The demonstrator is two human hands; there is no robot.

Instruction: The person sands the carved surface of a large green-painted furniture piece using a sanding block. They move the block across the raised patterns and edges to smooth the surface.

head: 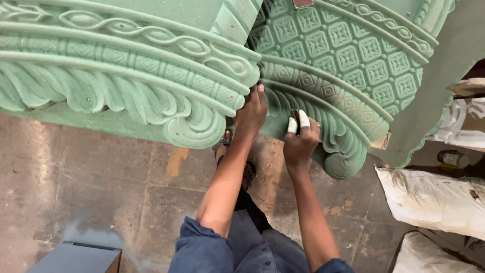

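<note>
A folded piece of sandpaper [294, 123], pale at the fold with a dark face, is pressed against the fluted lower band of a green carved panel [348, 65], near its scroll end. The right hand [301, 140] is curled tight around it, fingers closed. The left hand [251, 111] lies flat and open, fingertips on the seam beside a second green carved panel [126, 76]. Below are a tiled floor [101, 192] and white sacks [434, 197].

Carved panel [151, 76]: matt green coat, deeply ridged, slightly dusty. Second panel [348, 60]: same matt green, embossed lattice. Floor [101, 177]: worn stone tile, stained, dull. Sacks [434, 202]: coarse woven white, soiled. Sleeves [202, 250]: blue cloth.
</note>
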